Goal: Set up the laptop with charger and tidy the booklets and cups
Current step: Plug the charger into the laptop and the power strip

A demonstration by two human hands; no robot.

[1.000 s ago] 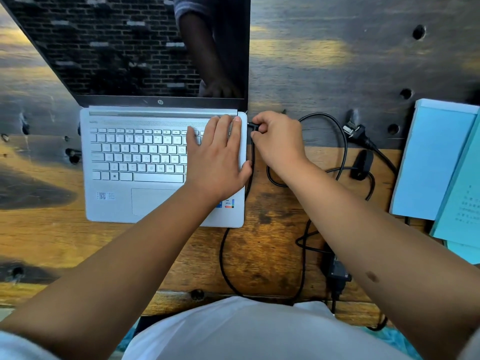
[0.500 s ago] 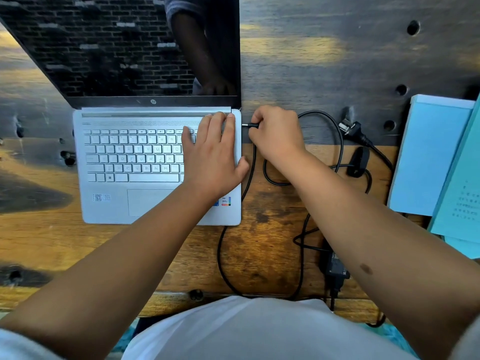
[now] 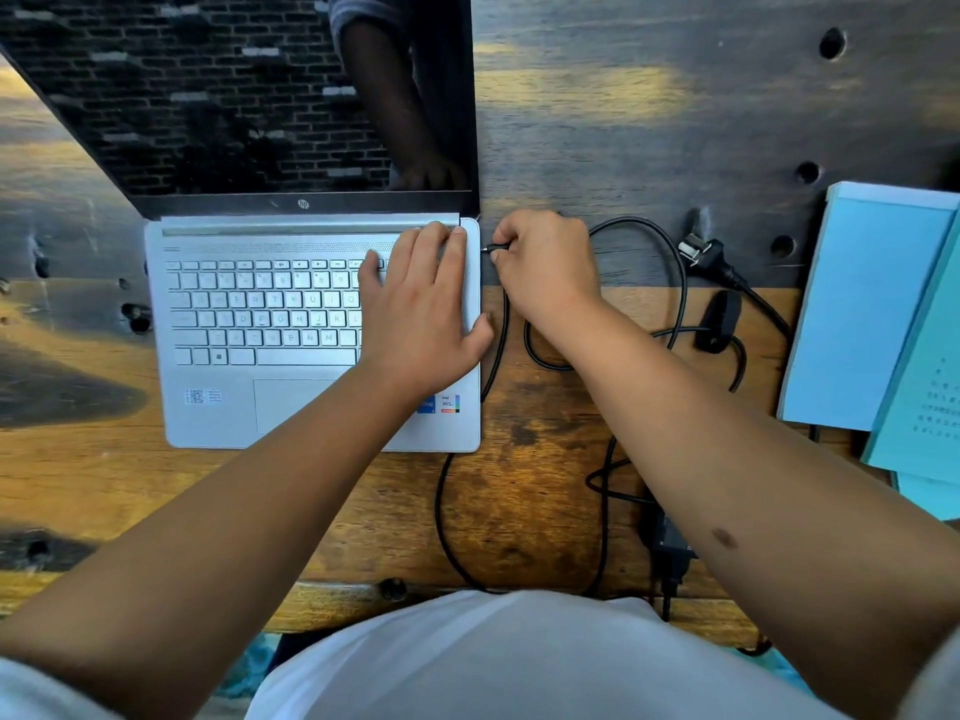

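Note:
A silver laptop [image 3: 249, 397] lies open on the wooden table, its dark screen [image 3: 234, 96] tilted back. My left hand [image 3: 421, 309] rests flat on the right part of the keyboard, fingers spread. My right hand [image 3: 545, 262] pinches the small charger plug [image 3: 491, 247], whose tip sits just off the laptop's right edge near the hinge. The black charger cable [image 3: 675, 283] loops across the table to the power brick [image 3: 670, 543] near the front edge. Its wall plug [image 3: 701, 249] lies loose on the table. Light blue booklets [image 3: 867, 314] are stacked at the right.
The table [image 3: 519, 491] is dark at the back with several round holes [image 3: 831, 43], and brown wood nearer me. A black cable strap [image 3: 719, 322] lies between the cable loops and the booklets. No cups are in view.
The charger plug has stayed at the laptop's right edge, held by my right hand. My left hand has stayed on the keyboard. The view has shifted slightly.

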